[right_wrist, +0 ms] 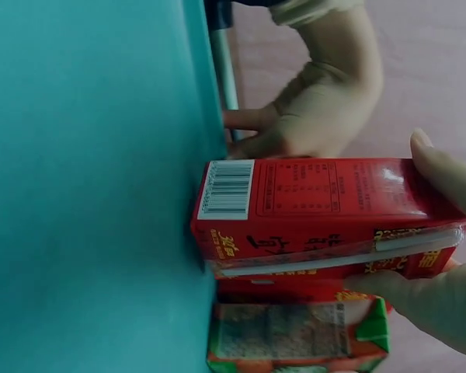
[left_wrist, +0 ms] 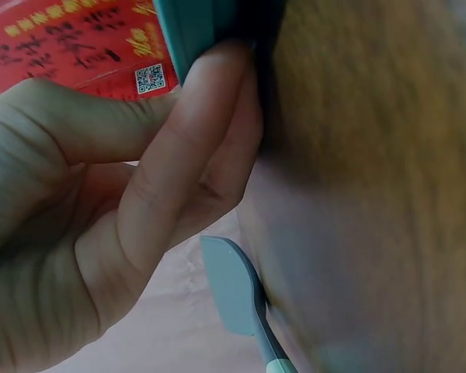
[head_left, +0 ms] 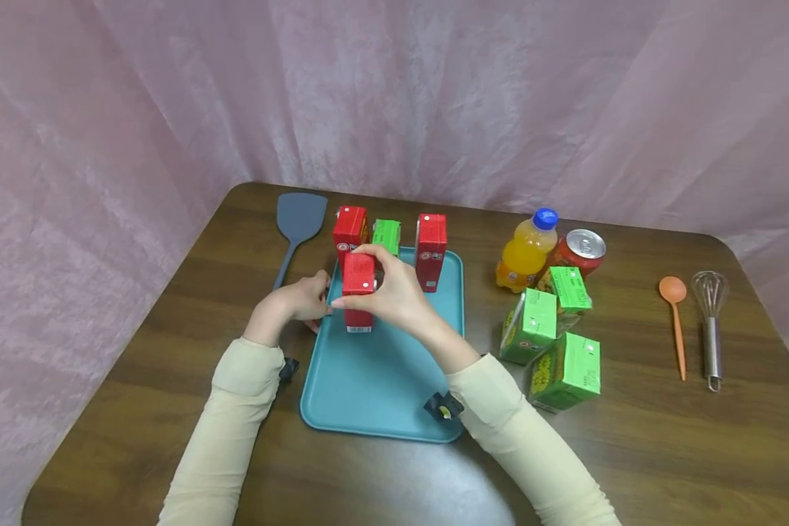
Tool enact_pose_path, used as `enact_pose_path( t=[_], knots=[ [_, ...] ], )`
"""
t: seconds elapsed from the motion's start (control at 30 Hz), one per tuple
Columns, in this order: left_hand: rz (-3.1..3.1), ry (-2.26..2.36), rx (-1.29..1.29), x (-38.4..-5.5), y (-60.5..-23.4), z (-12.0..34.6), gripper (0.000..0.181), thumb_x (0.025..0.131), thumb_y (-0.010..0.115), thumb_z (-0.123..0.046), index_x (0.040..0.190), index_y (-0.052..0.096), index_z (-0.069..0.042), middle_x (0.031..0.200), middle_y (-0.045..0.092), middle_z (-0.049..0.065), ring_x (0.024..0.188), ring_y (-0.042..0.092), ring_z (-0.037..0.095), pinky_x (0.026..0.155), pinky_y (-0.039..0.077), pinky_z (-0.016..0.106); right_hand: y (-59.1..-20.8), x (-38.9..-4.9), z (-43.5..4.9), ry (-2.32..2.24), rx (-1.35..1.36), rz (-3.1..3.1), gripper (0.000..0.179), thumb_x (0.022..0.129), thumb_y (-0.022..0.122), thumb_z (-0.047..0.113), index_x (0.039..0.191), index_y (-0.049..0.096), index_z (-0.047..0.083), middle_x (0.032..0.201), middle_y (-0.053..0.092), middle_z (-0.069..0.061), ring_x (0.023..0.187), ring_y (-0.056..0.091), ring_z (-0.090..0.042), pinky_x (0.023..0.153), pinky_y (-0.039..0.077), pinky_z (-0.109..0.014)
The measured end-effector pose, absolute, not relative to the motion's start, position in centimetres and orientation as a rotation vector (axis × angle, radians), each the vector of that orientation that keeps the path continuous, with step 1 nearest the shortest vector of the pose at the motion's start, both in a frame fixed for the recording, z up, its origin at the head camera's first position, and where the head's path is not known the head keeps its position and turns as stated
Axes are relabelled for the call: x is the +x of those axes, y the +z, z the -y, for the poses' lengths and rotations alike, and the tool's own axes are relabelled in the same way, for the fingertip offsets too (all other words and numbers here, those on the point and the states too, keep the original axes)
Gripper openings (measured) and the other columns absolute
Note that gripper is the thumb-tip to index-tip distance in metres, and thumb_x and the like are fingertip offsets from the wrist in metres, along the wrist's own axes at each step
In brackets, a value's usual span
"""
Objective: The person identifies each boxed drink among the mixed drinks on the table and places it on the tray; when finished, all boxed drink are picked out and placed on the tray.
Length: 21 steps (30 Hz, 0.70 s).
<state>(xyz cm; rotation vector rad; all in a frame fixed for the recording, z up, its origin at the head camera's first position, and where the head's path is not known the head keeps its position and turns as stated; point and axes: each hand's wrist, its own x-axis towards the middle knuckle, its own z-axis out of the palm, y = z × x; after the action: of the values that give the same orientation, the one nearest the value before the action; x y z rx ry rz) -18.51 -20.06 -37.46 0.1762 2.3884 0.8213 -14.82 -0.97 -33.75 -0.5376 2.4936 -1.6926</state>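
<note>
A red drink carton [head_left: 359, 275] is in my right hand [head_left: 397, 292], gripped between thumb and fingers near its top. In the right wrist view this carton [right_wrist: 318, 190] has its barcoded base at the surface of the blue tray [head_left: 381, 387]; whether it touches is hard to tell. At the tray's left edge my left hand [head_left: 299, 298] pinches the rim, as the left wrist view shows with the fingers [left_wrist: 190, 132] against it. Two more red cartons [head_left: 351, 225] [head_left: 431, 248] and a green carton [head_left: 386, 235] stand at the tray's far end.
A grey spatula [head_left: 301, 219] lies left of the tray. To its right stand several green cartons [head_left: 575, 369], an orange drink bottle [head_left: 528, 252] and a red can [head_left: 578, 252]. Farther right lie an orange spoon [head_left: 674, 314] and a whisk [head_left: 711, 329].
</note>
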Motion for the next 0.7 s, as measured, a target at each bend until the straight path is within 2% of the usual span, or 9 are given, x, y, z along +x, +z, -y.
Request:
enact_pose_path(
  t=[0.17,0.37,0.53,0.7],
  knots=[
    [-2.38,0.818,0.174,-18.6,-37.4,20.0,0.037,0.089,0.056,-0.003,0.118,0.035,0.003,0.097,0.051,0.019,0.074,0.063,0.026,0.061,0.056,0.033,-34.4,-15.1,2.4,-1.643,-0.559,-2.557,0.07,0.07,0.082,0.021,0.128,0.046,0.007,0.115,0.059,-0.007,0.1,0.058,-0.019,0.076,0.054,-0.03],
    [-2.368,0.831,0.221,-18.5,-37.1,20.0,0.043,0.09,0.054,-0.003,0.126,0.032,0.005,0.11,0.052,0.024,0.089,0.062,0.031,0.063,0.056,0.035,-35.0,-14.9,3.2,-1.643,-0.618,-2.626,0.068,0.07,0.082,0.023,0.127,0.047,0.008,0.118,0.057,-0.007,0.103,0.056,-0.019,0.079,0.053,-0.032],
    [-2.373,0.834,0.226,-18.5,-37.1,20.0,0.044,0.088,0.052,0.001,0.127,0.032,0.005,0.107,0.05,0.022,0.087,0.06,0.031,0.062,0.057,0.035,-35.2,-14.9,3.5,-1.659,-0.584,-2.633,0.07,0.071,0.081,0.025,0.13,0.046,0.012,0.12,0.055,-0.007,0.105,0.054,-0.019,0.08,0.052,-0.033],
    [-2.367,0.848,0.209,-18.4,-37.1,20.0,0.044,0.088,0.052,0.0,0.127,0.031,0.005,0.106,0.05,0.022,0.084,0.059,0.029,0.061,0.056,0.035,-34.2,-14.4,2.5,-1.638,-0.592,-2.57,0.079,0.073,0.08,0.026,0.138,0.037,0.015,0.13,0.049,-0.005,0.114,0.049,-0.018,0.089,0.049,-0.038]
  ],
)
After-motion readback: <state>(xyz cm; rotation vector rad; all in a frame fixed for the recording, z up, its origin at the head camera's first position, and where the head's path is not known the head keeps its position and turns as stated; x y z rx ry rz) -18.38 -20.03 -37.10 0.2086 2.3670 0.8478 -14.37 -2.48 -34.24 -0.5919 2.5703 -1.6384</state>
